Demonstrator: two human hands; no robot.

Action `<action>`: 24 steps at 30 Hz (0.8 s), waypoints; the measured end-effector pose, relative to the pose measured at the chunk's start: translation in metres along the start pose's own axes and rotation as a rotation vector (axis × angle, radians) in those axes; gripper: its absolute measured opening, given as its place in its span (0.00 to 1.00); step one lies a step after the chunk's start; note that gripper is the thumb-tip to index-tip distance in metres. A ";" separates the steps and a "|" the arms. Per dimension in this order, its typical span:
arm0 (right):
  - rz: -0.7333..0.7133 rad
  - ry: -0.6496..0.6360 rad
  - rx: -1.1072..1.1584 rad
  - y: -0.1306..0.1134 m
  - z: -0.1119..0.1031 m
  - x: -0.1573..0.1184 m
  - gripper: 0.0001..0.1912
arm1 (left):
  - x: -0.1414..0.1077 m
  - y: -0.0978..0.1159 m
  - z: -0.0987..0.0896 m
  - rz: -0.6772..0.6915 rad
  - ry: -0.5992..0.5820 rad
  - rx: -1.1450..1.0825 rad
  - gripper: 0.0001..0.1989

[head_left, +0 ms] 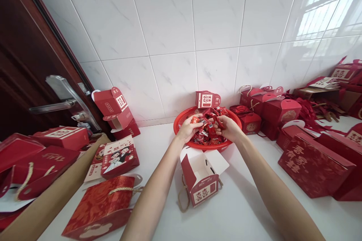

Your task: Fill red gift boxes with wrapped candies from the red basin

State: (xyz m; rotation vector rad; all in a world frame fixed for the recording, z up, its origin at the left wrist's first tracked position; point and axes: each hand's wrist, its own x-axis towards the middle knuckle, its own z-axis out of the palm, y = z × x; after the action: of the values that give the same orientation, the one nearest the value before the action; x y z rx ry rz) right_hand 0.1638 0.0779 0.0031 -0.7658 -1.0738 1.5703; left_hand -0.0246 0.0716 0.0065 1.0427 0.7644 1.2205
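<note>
Over a red plastic basket [177, 116] full of small wrapped candies [208, 140], my left hand [189, 130] pinches an orange-red wrapped candy [195, 119]. Beside it, my right hand [228, 128] has its fingers closed around a red wrapped candy [216, 121], partly covered by the fingers. On the near side of the basket, between my forearms, stands a red gift box [204, 190] with its white flaps spread and its top open. A rope handle [183, 203] hangs at its side. The bottom of the box is only partly visible.
Several red gift boxes [315, 158] stand on the right, near a heap of red ribbon [307, 111]. At left are a cardboard carton [65, 184] of boxes, a patterned red box [98, 203] and a couple-print box [120, 158]. A tiled wall [169, 79] closes off the back.
</note>
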 end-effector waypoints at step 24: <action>-0.093 0.100 -0.096 0.012 0.008 -0.004 0.19 | 0.003 -0.002 -0.002 0.020 -0.094 -0.007 0.14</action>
State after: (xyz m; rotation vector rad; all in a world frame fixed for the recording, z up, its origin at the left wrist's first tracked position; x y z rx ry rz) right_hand 0.1528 0.0711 -0.0049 -0.8387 -1.1013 1.3963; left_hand -0.0250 0.0750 0.0038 1.0966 0.6776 1.1821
